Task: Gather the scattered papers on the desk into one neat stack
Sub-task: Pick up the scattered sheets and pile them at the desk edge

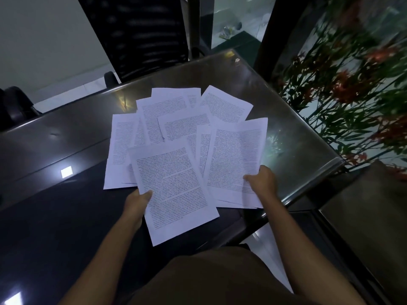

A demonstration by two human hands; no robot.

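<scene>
Head view: we see white printed paper sheets fanned and overlapping, mid dark glossy desk. Left hand pinches nearest sheet at left edge, thumb on top. Right hand pinches right-side sheet at lower edge, more sheets beneath. Black mesh chair behind desk; red-flowered plant at right.

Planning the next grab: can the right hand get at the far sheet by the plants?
Probably, once freed: the right hand grips the near right sheet; nothing stands before the far sheet.
</scene>
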